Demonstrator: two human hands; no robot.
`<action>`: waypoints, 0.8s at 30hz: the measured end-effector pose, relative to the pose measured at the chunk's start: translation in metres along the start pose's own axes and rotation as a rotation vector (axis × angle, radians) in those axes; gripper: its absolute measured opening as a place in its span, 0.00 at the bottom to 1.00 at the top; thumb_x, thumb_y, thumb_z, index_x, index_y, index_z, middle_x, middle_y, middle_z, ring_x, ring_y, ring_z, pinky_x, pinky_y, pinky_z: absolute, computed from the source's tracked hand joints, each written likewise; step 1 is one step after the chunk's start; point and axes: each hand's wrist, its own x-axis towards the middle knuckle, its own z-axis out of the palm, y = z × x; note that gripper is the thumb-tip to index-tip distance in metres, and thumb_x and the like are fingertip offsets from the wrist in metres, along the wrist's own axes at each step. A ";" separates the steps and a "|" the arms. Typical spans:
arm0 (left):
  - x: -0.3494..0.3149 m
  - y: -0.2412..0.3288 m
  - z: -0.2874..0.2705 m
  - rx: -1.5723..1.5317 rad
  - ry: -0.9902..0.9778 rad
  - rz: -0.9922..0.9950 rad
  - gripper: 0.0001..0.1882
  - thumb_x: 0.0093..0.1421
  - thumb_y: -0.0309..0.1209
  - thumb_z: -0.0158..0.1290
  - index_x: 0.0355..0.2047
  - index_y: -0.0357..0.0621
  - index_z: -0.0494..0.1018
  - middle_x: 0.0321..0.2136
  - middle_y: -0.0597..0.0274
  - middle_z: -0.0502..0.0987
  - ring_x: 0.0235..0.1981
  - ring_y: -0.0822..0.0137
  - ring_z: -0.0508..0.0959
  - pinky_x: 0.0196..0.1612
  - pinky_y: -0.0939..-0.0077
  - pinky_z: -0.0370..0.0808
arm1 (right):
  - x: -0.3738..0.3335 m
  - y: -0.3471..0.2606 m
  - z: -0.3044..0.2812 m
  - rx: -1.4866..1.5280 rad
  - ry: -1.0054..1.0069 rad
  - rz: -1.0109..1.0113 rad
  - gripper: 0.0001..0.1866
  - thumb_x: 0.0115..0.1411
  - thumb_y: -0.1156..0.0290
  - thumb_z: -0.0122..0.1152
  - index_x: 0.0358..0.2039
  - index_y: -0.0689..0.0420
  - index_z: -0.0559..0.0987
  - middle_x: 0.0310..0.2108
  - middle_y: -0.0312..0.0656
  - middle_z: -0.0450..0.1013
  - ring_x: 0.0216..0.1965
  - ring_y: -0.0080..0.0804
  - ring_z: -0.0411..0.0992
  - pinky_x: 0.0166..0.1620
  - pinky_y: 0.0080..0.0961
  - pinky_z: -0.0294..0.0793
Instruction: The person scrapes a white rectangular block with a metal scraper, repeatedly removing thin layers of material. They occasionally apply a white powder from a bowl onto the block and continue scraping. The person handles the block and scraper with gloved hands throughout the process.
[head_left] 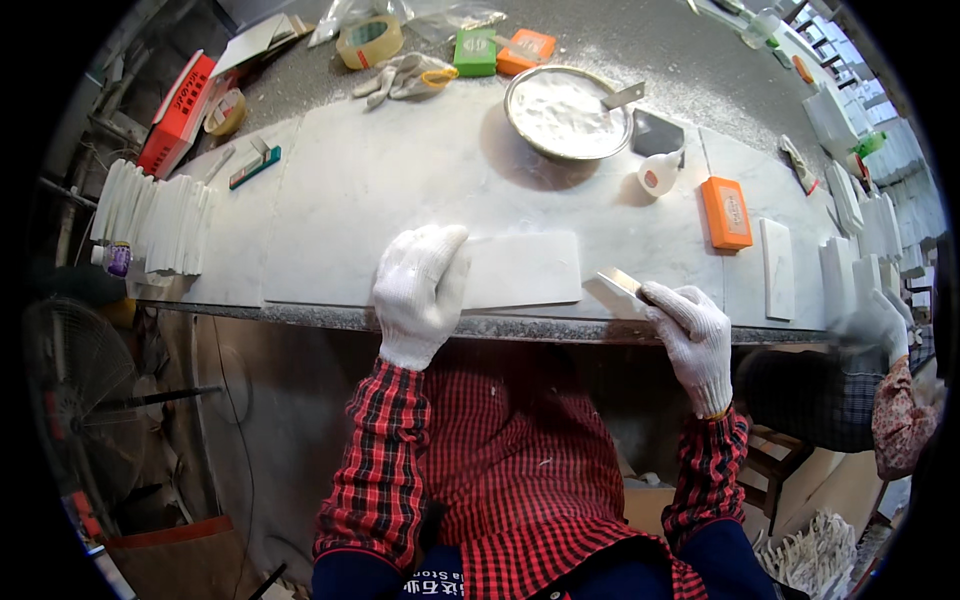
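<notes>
A white stone tile lies flat at the front edge of the table. My left hand, in a white knitted glove, grips its left end with the fingers curled over it. To the right of the tile, my gloved right hand is closed around a flat-bladed scraper. The blade points left toward the tile, apart from it; the handle is mostly hidden in my fingers. Farther back stands a metal bowl of white paste with a metal blade resting in it.
A small white squeeze bottle and an orange box stand right of the bowl. Stacked tile strips fill the left end. Tape, gloves and a green box lie behind. A co-worker's gloved hand is at the far right.
</notes>
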 end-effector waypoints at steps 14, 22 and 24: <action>-0.101 0.121 -0.036 -1.179 -0.353 -0.959 0.37 0.69 0.38 0.64 0.72 0.35 0.64 0.55 0.59 0.76 0.42 0.77 0.76 0.48 0.80 0.75 | -0.059 -0.076 0.073 0.405 0.047 -0.007 0.27 0.55 0.78 0.78 0.57 0.63 0.83 0.39 0.49 0.83 0.37 0.36 0.84 0.40 0.28 0.84; -0.079 0.130 -0.031 -1.070 -0.195 -1.205 0.21 0.81 0.42 0.44 0.55 0.39 0.79 0.43 0.61 0.85 0.36 0.76 0.81 0.42 0.80 0.77 | -0.028 -0.088 0.043 0.184 -0.168 -0.108 0.33 0.56 0.71 0.79 0.63 0.58 0.80 0.33 0.41 0.81 0.31 0.30 0.80 0.36 0.29 0.82; -0.080 0.119 -0.032 -0.966 -0.081 -1.104 0.20 0.81 0.41 0.45 0.51 0.38 0.80 0.39 0.61 0.85 0.32 0.75 0.80 0.38 0.79 0.76 | -0.021 -0.050 0.039 0.307 0.089 0.178 0.32 0.61 0.71 0.75 0.65 0.62 0.77 0.41 0.45 0.80 0.37 0.29 0.79 0.42 0.28 0.81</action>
